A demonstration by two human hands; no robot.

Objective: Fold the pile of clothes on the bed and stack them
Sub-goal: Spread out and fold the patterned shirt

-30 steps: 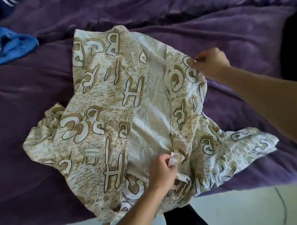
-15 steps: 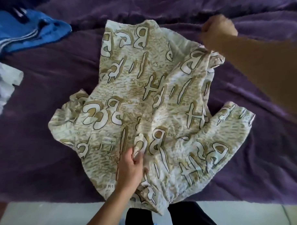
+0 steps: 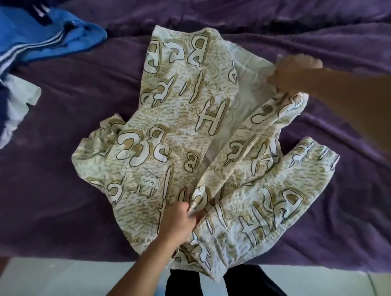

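Bare forearms [image 3: 136, 271], left hand [image 3: 178, 223] and right hand [image 3: 296, 74], black trousers [image 3: 250, 283] on both legs

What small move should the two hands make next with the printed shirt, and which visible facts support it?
Probably carry the held front panel leftward and lay it flat beside the other panel. The left hand pinches its near end, the right hand grips its far end, and the shirt gapes open, pale inside showing.

The left hand [image 3: 179, 221] reaches up from below, its fingers pinching the shirt [image 3: 178, 117]. The right hand [image 3: 296, 74], arm stretched out, grips the far edge.
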